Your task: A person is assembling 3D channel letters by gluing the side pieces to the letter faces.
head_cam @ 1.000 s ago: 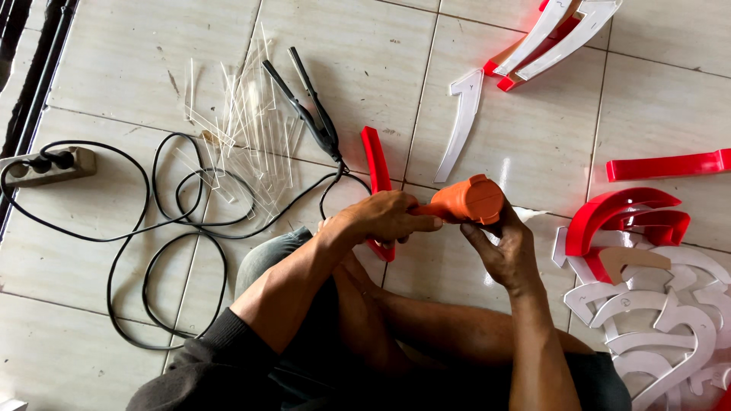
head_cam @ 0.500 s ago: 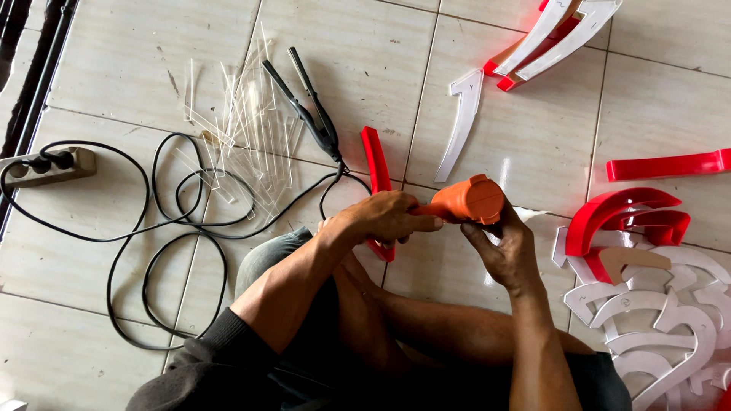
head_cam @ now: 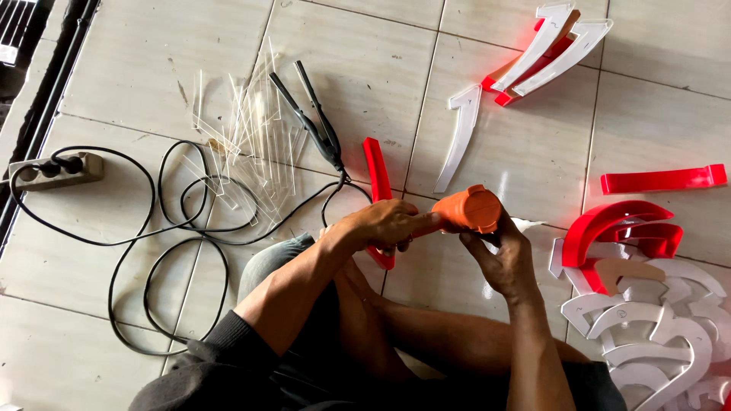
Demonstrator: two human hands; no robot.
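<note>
Orange roll (head_cam: pixel 466 209) sits between both hands above the lap: left hand (head_cam: pixel 384 226) closed around its near end, right hand (head_cam: pixel 504 259) cupped under the far end. Looks light and rigid, probably best gripped round the barrel. Red strip (head_cam: pixel 378 186) on the floor just behind the left hand.

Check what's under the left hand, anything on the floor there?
Under the left hand lies a red curved strip on the tiled floor; its upper part and lower tip show, the stretch between is covered. The orange cylinder is held above.
</note>
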